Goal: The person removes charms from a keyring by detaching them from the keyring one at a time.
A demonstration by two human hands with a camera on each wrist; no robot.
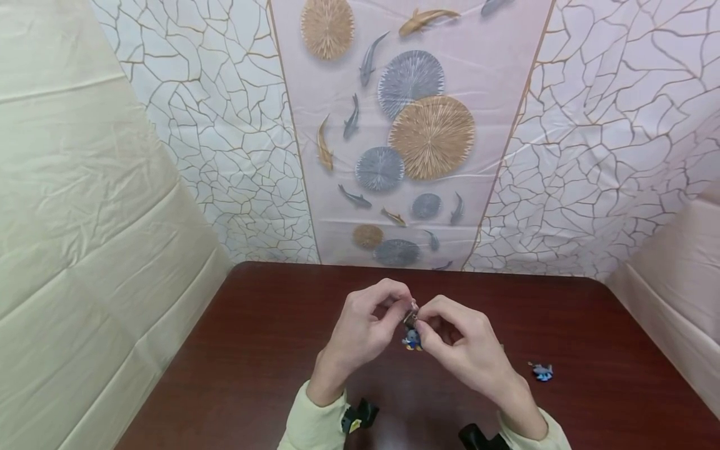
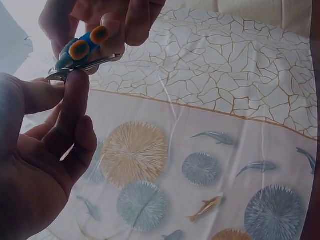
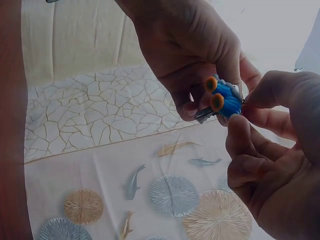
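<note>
Above the table, both hands meet at a small blue figure charm [image 1: 413, 339] with orange feet and a metal fitting [image 1: 410, 319]. My left hand [image 1: 365, 325] pinches the flat silver metal fitting [image 2: 100, 62] between thumb and fingers. From the other side, my right hand [image 1: 472, 340] pinches the charm close to its metal top. In the right wrist view the charm [image 3: 229, 101] hangs between the two hands, its orange feet facing the camera. Fingertips hide part of the fitting, so its exact shape is unclear.
Another small blue figure charm [image 1: 542, 372] lies on the dark brown table [image 1: 270, 350], right of my right hand. A patterned cloth [image 1: 225, 112] hangs behind the table's far edge. Pale padded cloth walls [image 1: 95, 250] flank both sides.
</note>
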